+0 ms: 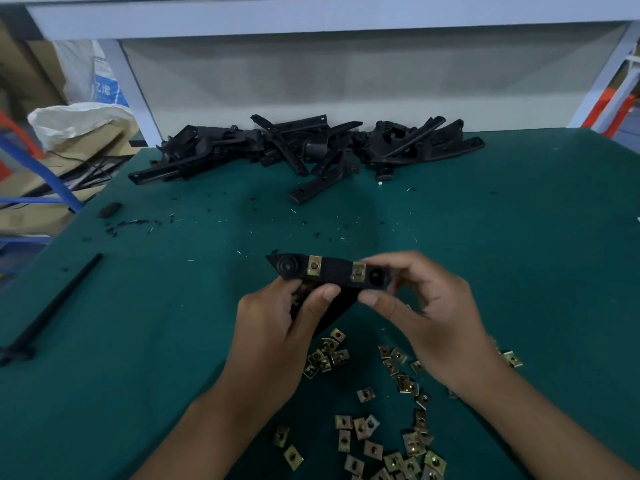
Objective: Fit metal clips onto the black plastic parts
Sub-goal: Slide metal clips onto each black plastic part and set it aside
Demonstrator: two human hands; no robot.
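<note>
Both hands, left [277, 323] and right [429, 306], pinching a black plastic part [334, 273] with two metal clips [314, 266].

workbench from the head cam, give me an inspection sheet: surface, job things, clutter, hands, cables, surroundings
surface: green mat, littered with black shavings.
job's things: held black plastic part carries two metal clips; loose clips lie near; black parts pile at the back.
clutter: black rod, small black block.
grippers: left hand grips the part; right hand pinches its right end.
cables: thin dark wires off the left edge.
surroundings: white sack, cardboard boxes, white frame.
</note>
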